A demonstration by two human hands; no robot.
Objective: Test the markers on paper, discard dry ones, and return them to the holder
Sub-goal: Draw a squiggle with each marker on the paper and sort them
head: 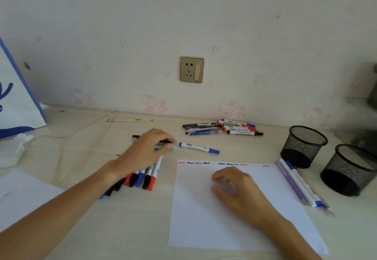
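Note:
A white sheet of paper lies in front of me, with short red, black and blue test scribbles along its top edge. My right hand rests on the paper, fingers loosely curled, holding nothing. My left hand reaches over a pile of markers left of the paper, and its fingertips pinch a black pen and a teal-tipped one. A single blue marker lies just beyond the paper. Two black mesh holders stand at the right.
A second heap of markers and pens lies near the wall. A few purple, white and blue pens lie along the paper's right edge. A blue-and-white bag stands at the far left, with a pink cord and another sheet nearby.

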